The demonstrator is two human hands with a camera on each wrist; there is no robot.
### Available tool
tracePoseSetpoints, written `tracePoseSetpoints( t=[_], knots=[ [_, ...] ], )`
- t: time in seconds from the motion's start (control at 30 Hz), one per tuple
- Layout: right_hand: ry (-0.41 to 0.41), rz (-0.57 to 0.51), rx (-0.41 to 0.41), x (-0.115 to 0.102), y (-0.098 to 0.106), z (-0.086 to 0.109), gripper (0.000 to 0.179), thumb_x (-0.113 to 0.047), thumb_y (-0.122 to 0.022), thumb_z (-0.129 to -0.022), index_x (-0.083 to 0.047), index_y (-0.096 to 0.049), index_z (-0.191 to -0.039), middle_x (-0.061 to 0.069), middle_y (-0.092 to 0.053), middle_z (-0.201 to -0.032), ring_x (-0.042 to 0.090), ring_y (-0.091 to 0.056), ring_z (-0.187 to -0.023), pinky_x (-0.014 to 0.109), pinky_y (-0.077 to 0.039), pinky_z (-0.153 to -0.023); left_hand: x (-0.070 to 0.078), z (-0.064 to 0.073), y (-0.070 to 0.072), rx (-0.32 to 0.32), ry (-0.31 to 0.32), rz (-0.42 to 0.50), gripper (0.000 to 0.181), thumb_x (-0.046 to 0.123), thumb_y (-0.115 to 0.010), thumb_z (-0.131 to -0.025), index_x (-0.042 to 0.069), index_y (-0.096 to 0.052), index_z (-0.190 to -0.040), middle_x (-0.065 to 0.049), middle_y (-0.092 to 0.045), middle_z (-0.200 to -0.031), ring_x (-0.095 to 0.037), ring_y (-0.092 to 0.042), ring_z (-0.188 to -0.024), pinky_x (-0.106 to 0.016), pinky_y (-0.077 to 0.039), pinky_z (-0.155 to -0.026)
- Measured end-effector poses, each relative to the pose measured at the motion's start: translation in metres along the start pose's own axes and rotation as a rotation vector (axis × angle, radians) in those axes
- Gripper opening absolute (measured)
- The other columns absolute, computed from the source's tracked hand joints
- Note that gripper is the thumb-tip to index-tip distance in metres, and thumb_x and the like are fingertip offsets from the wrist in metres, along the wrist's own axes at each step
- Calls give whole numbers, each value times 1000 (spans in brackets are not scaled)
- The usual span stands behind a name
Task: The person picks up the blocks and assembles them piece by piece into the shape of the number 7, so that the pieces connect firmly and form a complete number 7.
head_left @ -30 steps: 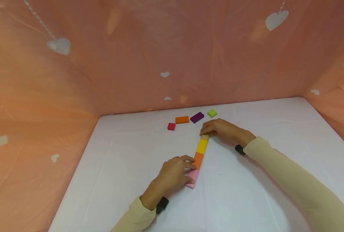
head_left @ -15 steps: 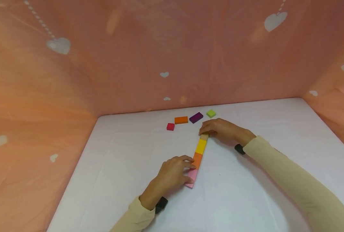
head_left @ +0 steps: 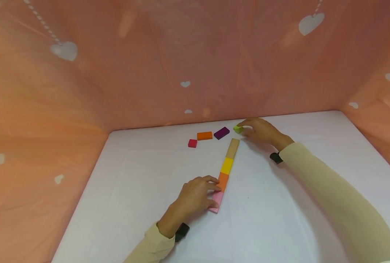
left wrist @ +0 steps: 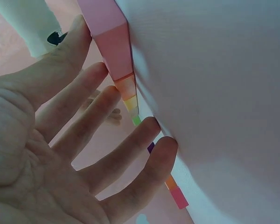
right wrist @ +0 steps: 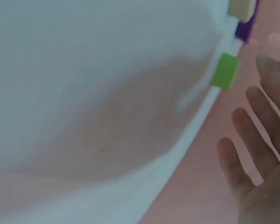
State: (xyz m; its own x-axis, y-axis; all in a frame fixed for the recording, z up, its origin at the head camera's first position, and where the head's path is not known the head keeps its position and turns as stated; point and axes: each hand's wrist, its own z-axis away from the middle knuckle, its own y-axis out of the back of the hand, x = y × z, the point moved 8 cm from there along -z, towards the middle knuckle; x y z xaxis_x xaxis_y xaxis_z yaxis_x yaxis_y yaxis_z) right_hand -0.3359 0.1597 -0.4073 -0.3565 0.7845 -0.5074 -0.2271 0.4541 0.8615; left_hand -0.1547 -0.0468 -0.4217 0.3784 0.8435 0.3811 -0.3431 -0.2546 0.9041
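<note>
A row of flat blocks lies end to end on the white table: a pink block (head_left: pixel 217 199), an orange block (head_left: pixel 222 181), a yellow block (head_left: pixel 226 166) and a tan block (head_left: pixel 232 148). My left hand (head_left: pixel 195 195) rests along the row's left side, fingers spread and loosely extended, thumb over the pink block and fingertips at the orange one. At the far end my right hand (head_left: pixel 259 129) reaches over a small lime green block (head_left: pixel 237 129). In the right wrist view its fingers stand apart from the green block (right wrist: pixel 226 71), holding nothing.
Left of the green block lie a purple block (head_left: pixel 221 133), a darker orange block (head_left: pixel 204 136) and a small red block (head_left: pixel 192 143). An orange-pink cloth with white hearts (head_left: pixel 185 84) hangs behind and beside the table (head_left: pixel 142 175).
My right hand has let go of the tan block and moved away to the green block, so the tan block is uncovered. My left hand has stayed at the pink and orange blocks.
</note>
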Motion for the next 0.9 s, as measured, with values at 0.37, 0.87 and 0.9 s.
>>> tracePoseSetpoints(
  t=[0.37, 0.87, 0.9],
  knots=[
    [37, 20, 0, 9, -11, -17, 37, -9, -60, -98, -12, -61, -135, 10, -56, -141, 32, -48, -132, 54, -38, -115, -1, 2, 1, 9, -4, -4, 44, 33, -86, -77, 28, -74, -119, 9, -64, -133, -20, -59, -121, -43, -53, -86],
    [47, 97, -29, 5, -12, -19, 38, -8, -57, -99, -11, -60, -137, 11, -55, -141, 33, -49, -131, 53, -38, -115, 0, 2, 1, 6, -5, -17, 44, 33, -85, -78, 29, -74, -120, 10, -64, -134, -20, -59, -121, -43, -54, -85],
    [42, 95, -32, 5, -12, -19, 39, -9, -58, -99, -11, -59, -138, 11, -54, -142, 33, -49, -131, 53, -38, -114, 0, 1, 1, 7, -5, -15, 44, 33, -85, -78, 29, -74, -120, 10, -64, -134, -20, -58, -121, -42, -54, -86]
  ],
)
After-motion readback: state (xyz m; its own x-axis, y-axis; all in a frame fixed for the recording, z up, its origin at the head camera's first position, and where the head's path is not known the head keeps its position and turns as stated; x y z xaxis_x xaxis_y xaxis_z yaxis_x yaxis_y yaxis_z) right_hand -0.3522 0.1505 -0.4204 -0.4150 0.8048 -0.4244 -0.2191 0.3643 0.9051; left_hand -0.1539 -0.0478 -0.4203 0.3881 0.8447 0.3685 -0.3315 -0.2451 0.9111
